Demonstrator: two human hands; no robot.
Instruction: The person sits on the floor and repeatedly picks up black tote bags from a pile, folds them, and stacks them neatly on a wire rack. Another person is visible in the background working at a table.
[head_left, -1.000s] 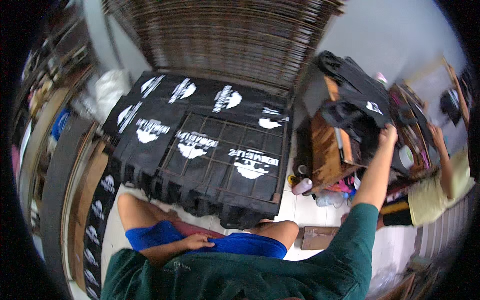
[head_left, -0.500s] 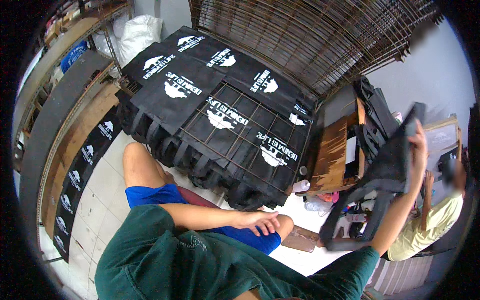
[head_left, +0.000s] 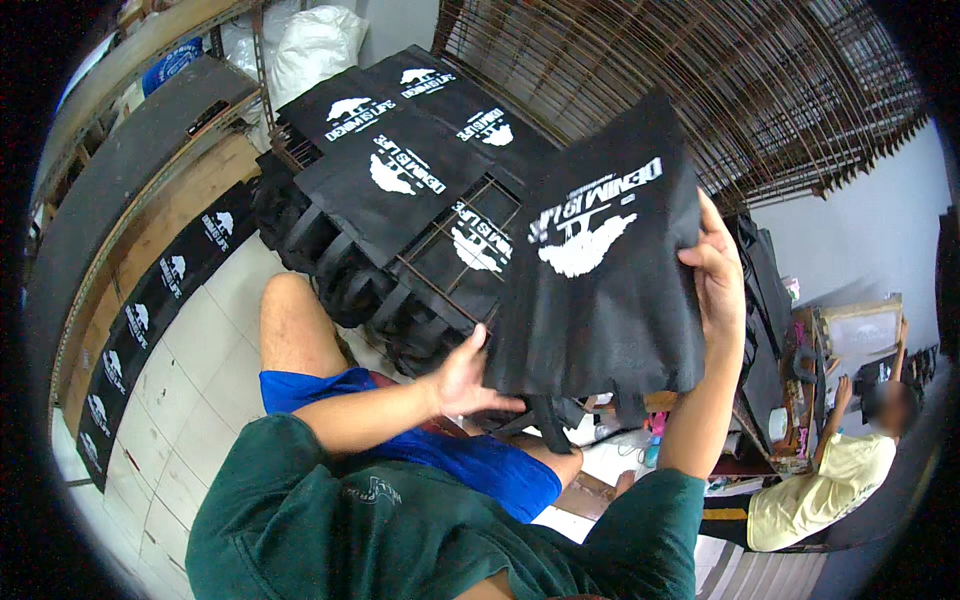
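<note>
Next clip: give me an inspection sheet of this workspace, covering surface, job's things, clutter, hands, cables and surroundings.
Surface: a wire rack over a pale tiled floor, mostly covered with bags.
Job's things: a black bag with a white print, held up in front of the person.
Clutter: more printed black bags laid out on the rack; others lie in a row along the left wall.
Hands: left hand grips the bag's lower left corner; right hand grips its right edge.
Cables: nothing seen.
Surroundings: stacked wire racks behind, a white sack at top left, a seated person in a yellow shirt at right.
</note>
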